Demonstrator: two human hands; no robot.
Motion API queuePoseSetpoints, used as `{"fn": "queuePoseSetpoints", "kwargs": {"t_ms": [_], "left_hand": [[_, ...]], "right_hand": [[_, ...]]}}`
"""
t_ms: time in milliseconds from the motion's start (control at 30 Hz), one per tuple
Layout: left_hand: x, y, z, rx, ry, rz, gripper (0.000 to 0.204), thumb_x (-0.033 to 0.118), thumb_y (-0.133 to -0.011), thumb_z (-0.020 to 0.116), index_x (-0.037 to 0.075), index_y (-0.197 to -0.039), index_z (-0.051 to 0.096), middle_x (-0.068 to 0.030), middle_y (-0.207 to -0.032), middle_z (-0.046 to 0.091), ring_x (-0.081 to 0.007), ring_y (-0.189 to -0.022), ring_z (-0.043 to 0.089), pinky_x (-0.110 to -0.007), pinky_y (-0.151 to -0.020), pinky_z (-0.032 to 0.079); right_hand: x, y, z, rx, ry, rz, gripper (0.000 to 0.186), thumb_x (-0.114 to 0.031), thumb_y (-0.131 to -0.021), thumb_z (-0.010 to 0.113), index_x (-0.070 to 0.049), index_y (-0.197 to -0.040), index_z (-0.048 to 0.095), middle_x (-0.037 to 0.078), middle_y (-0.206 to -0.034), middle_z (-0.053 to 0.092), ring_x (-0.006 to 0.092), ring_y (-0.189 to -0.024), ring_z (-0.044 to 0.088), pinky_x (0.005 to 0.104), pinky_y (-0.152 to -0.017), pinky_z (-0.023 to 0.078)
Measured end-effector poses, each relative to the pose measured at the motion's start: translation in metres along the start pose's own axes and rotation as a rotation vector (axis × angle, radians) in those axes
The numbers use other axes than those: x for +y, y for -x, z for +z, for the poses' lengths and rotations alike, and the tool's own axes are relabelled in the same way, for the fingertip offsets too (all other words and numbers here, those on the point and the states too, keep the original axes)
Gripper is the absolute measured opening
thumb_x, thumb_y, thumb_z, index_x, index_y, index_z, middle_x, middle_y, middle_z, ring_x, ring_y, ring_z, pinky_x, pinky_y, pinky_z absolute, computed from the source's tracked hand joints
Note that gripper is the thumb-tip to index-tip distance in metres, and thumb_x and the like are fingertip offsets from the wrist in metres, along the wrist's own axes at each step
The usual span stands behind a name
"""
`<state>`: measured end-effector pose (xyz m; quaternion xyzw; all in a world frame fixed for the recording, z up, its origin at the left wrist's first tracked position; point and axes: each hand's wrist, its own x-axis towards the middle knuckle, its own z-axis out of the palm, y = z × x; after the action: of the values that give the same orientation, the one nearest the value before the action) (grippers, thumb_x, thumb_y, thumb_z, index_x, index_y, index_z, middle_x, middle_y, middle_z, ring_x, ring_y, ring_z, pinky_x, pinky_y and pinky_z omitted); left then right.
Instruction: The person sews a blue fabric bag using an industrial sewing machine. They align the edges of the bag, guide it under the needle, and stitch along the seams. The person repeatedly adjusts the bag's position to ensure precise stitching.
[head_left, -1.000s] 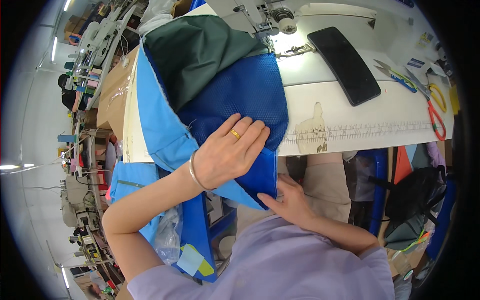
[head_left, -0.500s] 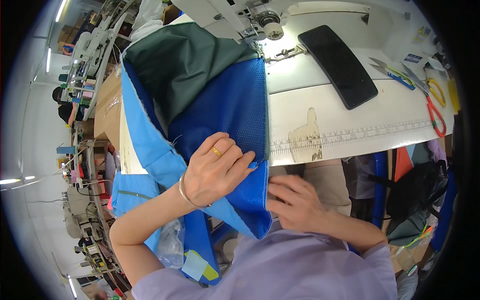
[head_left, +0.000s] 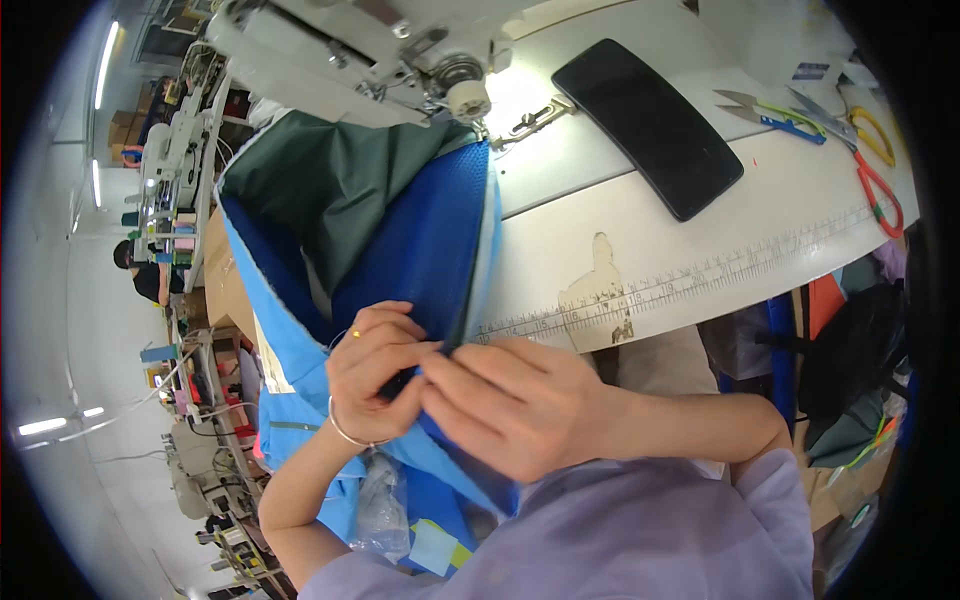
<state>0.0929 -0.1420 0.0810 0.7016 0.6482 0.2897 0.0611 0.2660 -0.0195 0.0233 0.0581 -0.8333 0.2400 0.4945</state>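
Blue and dark green fabric [head_left: 415, 235] runs from under the needle of a sewing machine [head_left: 440, 85] down toward my lap, with a light blue outer layer [head_left: 290, 310] on its left. My left hand [head_left: 375, 365], with a ring and a bracelet, pinches the fabric's right edge. Close against it, my right hand [head_left: 520, 405] has its fingers bent together on the same edge. Both sets of fingertips meet there, hiding the exact spot they grip. The fabric's far end lies at the machine's foot.
A black phone [head_left: 650, 130] lies on the white table [head_left: 540, 235], right of the needle. Thread snips [head_left: 770, 117] and red-handled scissors [head_left: 865, 175] rest farther right. A printed ruler strip [head_left: 690, 280] follows the table's front edge. More sewing machines [head_left: 170, 150] stand at the left.
My right hand has come up from beside the fabric and moved left to its edge, meeting my left hand. The fabric's right edge is now turned up, showing a paler side. The view has shifted.
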Motion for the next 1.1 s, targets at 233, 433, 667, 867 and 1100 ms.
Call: {"fn": "queuePoseSetpoints", "kwargs": {"t_ms": [233, 433, 667, 867, 1100], "left_hand": [[-0.003, 0.003, -0.009, -0.036, 0.111, -0.060, 0.020, 0.008, -0.069, 0.073, -0.002, -0.086, 0.071, -0.0155, -0.080, 0.066, -0.0336, -0.082, 0.066, -0.051, -0.092, 0.053], [0.005, -0.019, -0.016, -0.337, 0.102, -0.016, 0.042, 0.014, -0.062, 0.071, -0.003, -0.101, 0.072, -0.0157, -0.090, 0.067, -0.0346, -0.091, 0.065, -0.049, -0.096, 0.051], [0.024, -0.009, -0.003, -0.267, -0.341, 0.114, 0.043, 0.015, -0.062, 0.077, -0.002, -0.101, 0.071, -0.0120, -0.089, 0.067, -0.0294, -0.090, 0.066, -0.050, -0.097, 0.054], [0.021, -0.011, -0.008, -0.249, -0.290, 0.124, 0.043, 0.013, -0.060, 0.075, -0.003, -0.100, 0.072, -0.0123, -0.086, 0.067, -0.0288, -0.086, 0.067, -0.050, -0.095, 0.056], [0.020, -0.014, -0.008, -0.207, -0.220, 0.108, 0.038, 0.014, -0.059, 0.075, -0.001, -0.094, 0.074, -0.0106, -0.080, 0.066, -0.0269, -0.081, 0.067, -0.050, -0.095, 0.056]], "right_hand": [[0.002, -0.009, 0.006, -0.018, -0.029, -0.019, 0.020, -0.013, -0.078, 0.067, 0.003, -0.090, 0.068, 0.016, -0.101, 0.068, 0.0236, -0.093, 0.063, 0.0292, -0.067, 0.052], [0.004, 0.010, -0.002, -0.078, 0.013, -0.108, 0.019, -0.014, -0.075, 0.066, 0.003, -0.086, 0.069, 0.013, -0.097, 0.066, 0.0232, -0.093, 0.063, 0.0293, -0.068, 0.053], [0.010, 0.009, 0.004, 0.024, -0.006, -0.064, 0.018, -0.017, -0.072, 0.065, -0.001, -0.081, 0.066, 0.009, -0.085, 0.060, 0.0227, -0.088, 0.058, 0.0299, -0.068, 0.048], [0.054, -0.001, 0.002, 0.056, 0.144, 0.012, 0.027, -0.015, -0.070, 0.066, -0.001, -0.094, 0.068, 0.009, -0.095, 0.065, 0.0235, -0.091, 0.061, 0.0314, -0.072, 0.051], [0.054, 0.004, -0.007, -0.163, 0.123, -0.083, 0.027, -0.012, -0.068, 0.069, 0.003, -0.091, 0.072, 0.013, -0.097, 0.070, 0.0262, -0.094, 0.066, 0.0335, -0.078, 0.055]]}}
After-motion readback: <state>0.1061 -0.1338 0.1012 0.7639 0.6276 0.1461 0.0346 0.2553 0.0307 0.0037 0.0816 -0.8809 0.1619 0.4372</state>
